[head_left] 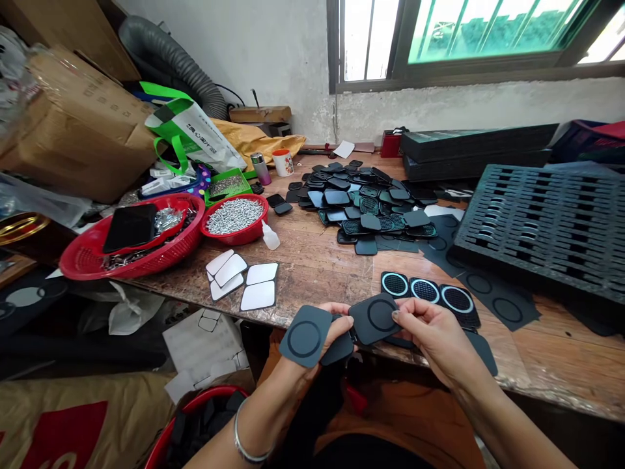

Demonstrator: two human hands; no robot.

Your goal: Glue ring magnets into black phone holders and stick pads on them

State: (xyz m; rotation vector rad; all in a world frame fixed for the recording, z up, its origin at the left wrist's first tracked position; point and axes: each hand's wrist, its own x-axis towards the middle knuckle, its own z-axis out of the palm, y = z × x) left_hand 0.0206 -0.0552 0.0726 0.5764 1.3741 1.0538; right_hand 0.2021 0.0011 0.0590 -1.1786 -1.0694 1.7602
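My left hand [336,331] is closed round a dark hinged panel [364,320], which looks like a folding wireless charger with a ring on its face. Against the thumb side of that hand rests a dark rounded-square sheet [299,326], also marked with a ring. My right hand [432,329] pinches the panel's right edge between thumb and fingers. Just behind the right hand lies a row of open panels [424,290] with pale rings over mesh. Part of another dark panel [483,352] shows beside the right wrist at the table edge.
A heap of dark panels [364,202] covers the table's middle back. White-faced square sheets [258,295], a small squeeze bottle [270,236] and a red basket of small metal parts [235,218] are at left. A slotted black foam tray [527,228] stands at right, beside ringed dark sheets [505,306].
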